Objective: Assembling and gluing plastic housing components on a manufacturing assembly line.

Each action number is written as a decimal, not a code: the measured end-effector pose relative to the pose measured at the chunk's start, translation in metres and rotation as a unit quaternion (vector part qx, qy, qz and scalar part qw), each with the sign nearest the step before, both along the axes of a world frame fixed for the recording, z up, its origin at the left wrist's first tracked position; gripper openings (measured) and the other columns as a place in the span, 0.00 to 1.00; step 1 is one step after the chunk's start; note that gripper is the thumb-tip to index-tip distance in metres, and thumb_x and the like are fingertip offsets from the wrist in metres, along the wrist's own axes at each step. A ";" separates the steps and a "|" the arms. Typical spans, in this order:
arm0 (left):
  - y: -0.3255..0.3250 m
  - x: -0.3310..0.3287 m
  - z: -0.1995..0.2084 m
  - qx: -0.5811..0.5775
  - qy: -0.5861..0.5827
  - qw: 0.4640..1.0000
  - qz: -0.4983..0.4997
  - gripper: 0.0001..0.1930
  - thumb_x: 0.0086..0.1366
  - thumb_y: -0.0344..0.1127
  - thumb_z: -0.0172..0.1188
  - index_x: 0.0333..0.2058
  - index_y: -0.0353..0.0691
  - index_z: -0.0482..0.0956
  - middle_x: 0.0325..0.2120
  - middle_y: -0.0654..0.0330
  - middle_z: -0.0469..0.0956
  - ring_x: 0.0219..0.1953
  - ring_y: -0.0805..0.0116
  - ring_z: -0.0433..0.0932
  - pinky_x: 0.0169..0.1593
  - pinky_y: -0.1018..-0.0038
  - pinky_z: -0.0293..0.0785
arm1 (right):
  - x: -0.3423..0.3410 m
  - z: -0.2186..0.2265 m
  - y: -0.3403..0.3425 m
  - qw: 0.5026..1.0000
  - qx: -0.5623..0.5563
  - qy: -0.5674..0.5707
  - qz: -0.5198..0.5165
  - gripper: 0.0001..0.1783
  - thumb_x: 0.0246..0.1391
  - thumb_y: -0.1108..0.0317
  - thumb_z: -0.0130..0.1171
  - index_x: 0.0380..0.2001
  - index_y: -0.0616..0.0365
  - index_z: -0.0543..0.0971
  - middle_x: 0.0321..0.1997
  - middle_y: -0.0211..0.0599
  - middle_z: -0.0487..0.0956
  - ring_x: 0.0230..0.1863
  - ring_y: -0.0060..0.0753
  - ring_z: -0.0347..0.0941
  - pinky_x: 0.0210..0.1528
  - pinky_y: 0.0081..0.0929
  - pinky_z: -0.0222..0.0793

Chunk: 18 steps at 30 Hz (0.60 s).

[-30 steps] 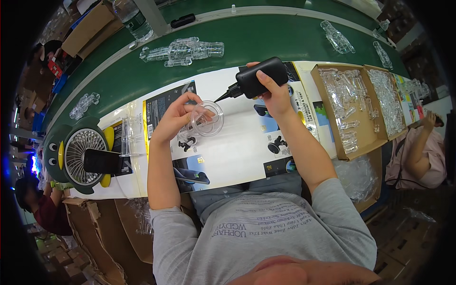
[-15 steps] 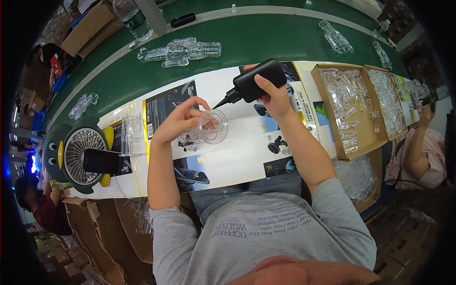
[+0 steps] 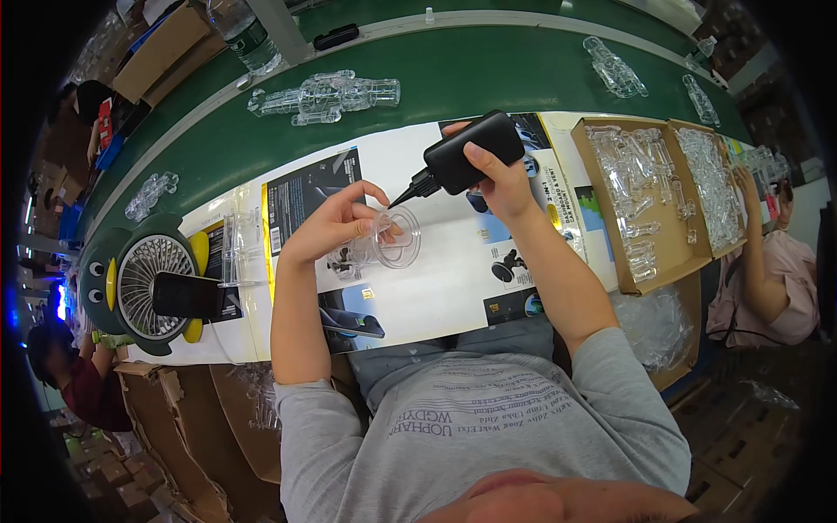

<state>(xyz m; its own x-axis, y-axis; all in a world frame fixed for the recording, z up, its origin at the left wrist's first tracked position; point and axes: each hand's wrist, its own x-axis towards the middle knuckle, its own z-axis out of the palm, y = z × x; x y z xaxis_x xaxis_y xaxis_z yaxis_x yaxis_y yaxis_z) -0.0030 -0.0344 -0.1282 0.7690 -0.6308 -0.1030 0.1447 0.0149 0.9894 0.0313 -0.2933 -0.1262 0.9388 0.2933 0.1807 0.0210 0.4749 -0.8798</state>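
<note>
My left hand (image 3: 344,222) is closed on the rim of a clear round plastic piece (image 3: 408,251), with a wide disc-like edge facing right. My right hand (image 3: 501,179) grips a black squeeze bottle (image 3: 475,152), tilted so its thin pointed nozzle (image 3: 408,193) slopes down to the left. The tip is at the upper edge of the clear piece, close to my left fingers; whether it touches, I cannot tell. Under both hands lies a printed white cardboard sheet (image 3: 436,301). Clear plastic parts (image 3: 240,248) stand left of my left forearm.
A penguin-shaped fan (image 3: 144,283) and a black phone-like slab (image 3: 186,296) stand at left. Cardboard boxes of clear parts (image 3: 641,205) sit at right, beside a co-worker (image 3: 763,279). Clear plastic assemblies (image 3: 331,96) lie on the green belt (image 3: 488,74); a water bottle (image 3: 248,39) stands behind.
The clear piece has turned slightly in my left hand, and the nozzle stays by its edge. Assemblies on the belt have shifted a little left. The co-worker's hand has come to the box.
</note>
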 end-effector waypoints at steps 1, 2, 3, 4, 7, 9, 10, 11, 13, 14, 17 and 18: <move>-0.001 0.000 0.000 -0.002 0.004 1.000 0.001 0.19 0.57 0.38 0.61 0.42 0.39 0.64 0.32 0.49 0.79 0.35 0.67 0.79 0.41 0.76 0.71 | 0.000 0.001 0.000 1.000 0.003 0.000 0.003 0.19 0.49 0.64 0.58 0.44 0.58 0.71 0.44 0.36 0.75 0.40 0.26 0.75 0.31 0.21 0.77; -0.001 -0.001 0.000 -0.004 0.007 1.000 0.001 0.19 0.57 0.38 0.61 0.42 0.38 0.64 0.32 0.49 0.80 0.34 0.67 0.79 0.40 0.77 0.72 | -0.001 0.001 0.000 1.000 0.006 0.000 0.007 0.19 0.49 0.64 0.58 0.44 0.58 0.71 0.44 0.36 0.75 0.39 0.26 0.75 0.31 0.21 0.77; -0.001 -0.001 0.000 -0.004 0.007 1.000 0.002 0.19 0.57 0.38 0.61 0.42 0.38 0.64 0.32 0.49 0.80 0.34 0.67 0.79 0.40 0.77 0.72 | -0.001 0.001 0.000 1.000 0.006 0.000 0.007 0.19 0.49 0.64 0.58 0.44 0.58 0.71 0.44 0.36 0.75 0.39 0.26 0.75 0.31 0.21 0.77; 0.000 -0.001 0.000 -0.001 0.007 1.000 0.004 0.19 0.57 0.38 0.61 0.42 0.38 0.64 0.32 0.49 0.80 0.34 0.68 0.79 0.40 0.77 0.72 | -0.001 0.001 0.001 1.000 0.003 -0.003 0.010 0.19 0.49 0.64 0.58 0.44 0.58 0.71 0.43 0.36 0.75 0.39 0.26 0.75 0.30 0.21 0.77; 0.000 0.000 0.000 -0.005 0.012 1.000 0.006 0.19 0.57 0.38 0.61 0.42 0.38 0.64 0.32 0.49 0.80 0.33 0.69 0.79 0.40 0.77 0.72 | -0.002 0.001 0.000 1.000 -0.001 -0.004 0.014 0.19 0.49 0.63 0.59 0.44 0.58 0.71 0.43 0.36 0.75 0.39 0.26 0.75 0.29 0.20 0.77; 0.000 0.000 0.001 -0.012 0.018 1.000 0.007 0.19 0.57 0.38 0.61 0.42 0.38 0.64 0.32 0.49 0.80 0.33 0.69 0.78 0.40 0.77 0.72 | -0.002 0.002 0.001 1.000 -0.002 -0.003 0.015 0.19 0.49 0.63 0.59 0.44 0.58 0.71 0.43 0.36 0.75 0.39 0.25 0.76 0.29 0.20 0.77; 0.000 0.000 0.001 -0.005 0.015 1.000 0.008 0.19 0.57 0.38 0.61 0.42 0.38 0.64 0.32 0.49 0.80 0.33 0.69 0.78 0.40 0.77 0.71 | -0.002 0.002 0.001 1.000 0.006 0.001 0.011 0.19 0.49 0.63 0.59 0.44 0.58 0.71 0.43 0.36 0.75 0.39 0.25 0.76 0.29 0.20 0.77; 0.000 0.000 0.001 0.001 0.013 1.000 0.009 0.19 0.57 0.38 0.61 0.42 0.38 0.64 0.32 0.49 0.80 0.33 0.69 0.78 0.40 0.77 0.71 | -0.002 0.002 0.001 1.000 0.014 0.005 0.006 0.19 0.49 0.63 0.59 0.43 0.57 0.72 0.43 0.36 0.75 0.39 0.25 0.76 0.29 0.20 0.77; -0.001 -0.001 0.002 -0.003 0.014 1.000 0.009 0.19 0.57 0.38 0.61 0.42 0.38 0.64 0.32 0.49 0.80 0.33 0.69 0.78 0.40 0.77 0.72 | -0.001 0.001 0.001 1.000 0.012 0.006 0.006 0.19 0.49 0.63 0.59 0.43 0.57 0.72 0.43 0.35 0.75 0.39 0.25 0.76 0.28 0.20 0.77; -0.001 -0.001 0.002 -0.008 0.015 1.000 0.009 0.19 0.57 0.38 0.61 0.42 0.38 0.64 0.31 0.49 0.80 0.33 0.69 0.79 0.40 0.77 0.72 | 0.000 0.001 0.001 1.000 0.010 0.006 0.007 0.19 0.49 0.63 0.59 0.43 0.57 0.72 0.43 0.35 0.75 0.39 0.25 0.76 0.28 0.20 0.77; 0.000 -0.002 0.003 -0.001 0.022 1.000 0.012 0.19 0.57 0.37 0.61 0.42 0.38 0.64 0.31 0.49 0.80 0.33 0.68 0.79 0.40 0.77 0.72 | -0.001 0.001 0.002 1.000 0.006 -0.002 0.002 0.19 0.49 0.63 0.59 0.43 0.57 0.72 0.43 0.35 0.75 0.38 0.25 0.76 0.28 0.19 0.76; -0.001 -0.002 0.003 -0.001 0.022 1.000 0.012 0.19 0.57 0.37 0.61 0.42 0.38 0.64 0.31 0.49 0.80 0.33 0.68 0.79 0.40 0.77 0.72 | -0.001 0.000 0.002 1.000 0.006 -0.002 0.002 0.19 0.49 0.63 0.59 0.43 0.57 0.72 0.43 0.35 0.75 0.38 0.25 0.76 0.28 0.19 0.76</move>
<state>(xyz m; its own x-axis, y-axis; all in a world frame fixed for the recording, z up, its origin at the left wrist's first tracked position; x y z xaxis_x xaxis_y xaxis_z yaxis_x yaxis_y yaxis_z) -0.0047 -0.0353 -0.1251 0.7789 -0.6123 -0.1357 0.1868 0.0199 0.9822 0.0304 -0.2917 -0.1258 0.9369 0.2948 0.1877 0.0227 0.4846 -0.8744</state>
